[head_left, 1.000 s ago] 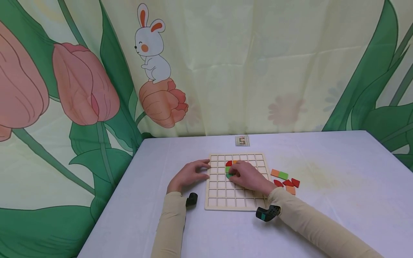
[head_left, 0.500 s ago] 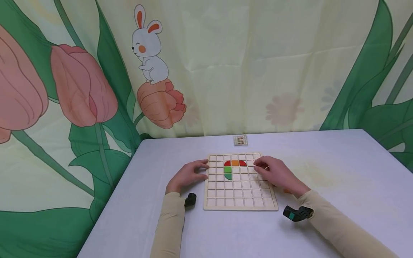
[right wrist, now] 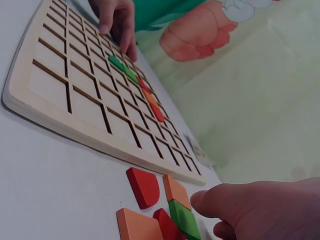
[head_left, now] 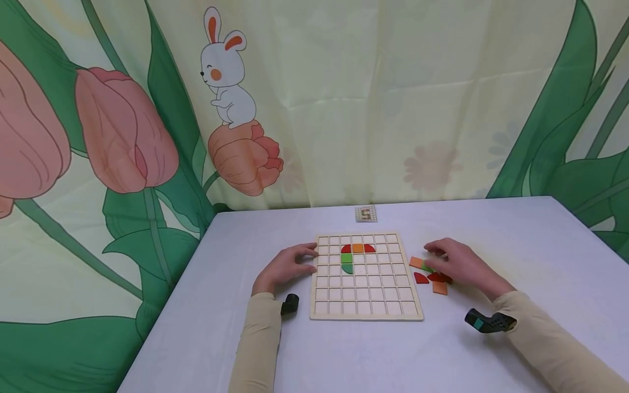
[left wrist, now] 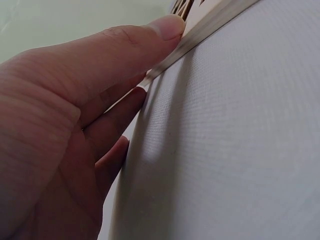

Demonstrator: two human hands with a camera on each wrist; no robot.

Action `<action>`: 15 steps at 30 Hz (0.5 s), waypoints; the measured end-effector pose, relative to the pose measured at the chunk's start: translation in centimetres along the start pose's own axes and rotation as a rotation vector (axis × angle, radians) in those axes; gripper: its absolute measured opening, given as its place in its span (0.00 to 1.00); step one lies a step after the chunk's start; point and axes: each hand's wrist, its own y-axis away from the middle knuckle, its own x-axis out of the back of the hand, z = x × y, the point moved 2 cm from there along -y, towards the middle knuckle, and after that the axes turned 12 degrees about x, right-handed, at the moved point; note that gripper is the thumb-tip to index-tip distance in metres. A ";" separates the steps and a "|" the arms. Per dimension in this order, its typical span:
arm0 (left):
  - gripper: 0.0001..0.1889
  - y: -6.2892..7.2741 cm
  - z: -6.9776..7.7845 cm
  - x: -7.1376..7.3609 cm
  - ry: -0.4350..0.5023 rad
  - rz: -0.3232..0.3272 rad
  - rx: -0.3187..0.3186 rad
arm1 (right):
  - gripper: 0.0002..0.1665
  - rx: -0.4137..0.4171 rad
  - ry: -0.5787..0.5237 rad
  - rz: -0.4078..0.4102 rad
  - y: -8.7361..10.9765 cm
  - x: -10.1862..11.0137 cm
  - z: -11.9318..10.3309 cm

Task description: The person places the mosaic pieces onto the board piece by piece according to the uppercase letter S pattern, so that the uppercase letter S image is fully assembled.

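A wooden grid board [head_left: 366, 317] lies on the table. Its cells hold a red piece [head_left: 346, 249], an orange square [head_left: 357, 248], a second red piece [head_left: 369, 249], a light green square [head_left: 346, 258] and a dark green rounded piece [head_left: 347, 268]. My left hand [head_left: 287, 267] touches the board's left edge with thumb and extended fingers. Over the loose pieces right of the board is my right hand [head_left: 464, 266], its thumb close to a green square [right wrist: 184, 218]; nothing shows in its grasp. Some of its fingers are hidden in the right wrist view.
Beside the green square lie an orange square [head_left: 415, 262], a red rounded piece [head_left: 421, 278], another red piece [right wrist: 167, 225] and a second orange square [head_left: 439, 287]. A small patterned card [head_left: 366, 214] lies behind the board. A printed curtain [head_left: 344, 109] hangs beyond the table.
My right hand has moved rightward from the board to the loose pieces, leaving the upper row and second red piece uncovered. My left hand stays at the board's edge.
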 end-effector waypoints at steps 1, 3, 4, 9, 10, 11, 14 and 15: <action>0.21 0.0 0.0 0.0 0.000 0.000 0.001 | 0.32 0.006 0.009 -0.005 0.1 0.0 0.2; 0.21 0.0 0.0 -0.1 0.002 -0.002 0.006 | 0.32 0.022 0.020 -0.010 0.1 -0.2 0.5; 0.21 0.0 0.0 -0.1 0.003 -0.002 0.007 | 0.32 0.028 0.026 -0.011 0.2 -0.2 0.5; 0.21 0.1 0.2 0.0 0.003 0.000 0.011 | 0.32 0.054 0.032 -0.009 -0.1 -0.7 0.0; 0.21 0.1 0.2 0.0 0.003 0.001 0.012 | 0.32 0.058 0.037 -0.009 -0.2 -0.8 -0.1; 0.21 0.1 0.1 0.0 0.002 0.001 0.014 | 0.31 0.065 0.041 -0.008 -0.3 -1.0 -0.1; 0.21 0.1 0.1 0.0 0.000 0.001 0.015 | 0.27 0.085 0.053 -0.004 -0.5 -1.2 -0.3; 0.21 0.1 0.1 0.0 0.003 0.000 0.015 | 0.25 0.092 0.057 -0.001 -0.6 -1.3 -0.4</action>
